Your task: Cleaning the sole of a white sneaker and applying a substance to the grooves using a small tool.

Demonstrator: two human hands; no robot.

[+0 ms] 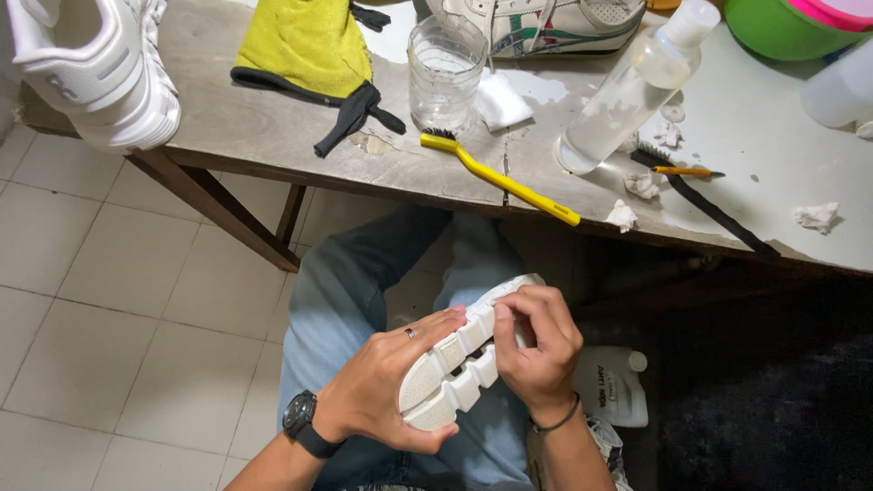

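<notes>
Over my lap I hold a white sneaker (pixel 455 364) turned sole-up. My left hand (pixel 386 391), with a ring and a black wristwatch, grips it from the left side. My right hand (pixel 536 350) is closed on the sole's right edge, fingertips pressed against the grooves; whether a small wipe is under them I cannot tell. On the worn table (pixel 273 136) above lie a yellow brush (pixel 500 177), a clear glass jar (pixel 446 73) and a clear plastic bottle (pixel 627 91) lying tilted.
A second white sneaker (pixel 95 68) sits at the table's left end, another shoe (pixel 546 23) at the back. A yellow cloth (pixel 305 41), black brush (pixel 700 200), crumpled white wads (pixel 817 216) and green bowl (pixel 782 27) are there too. A white jug (pixel 614 386) stands on the floor.
</notes>
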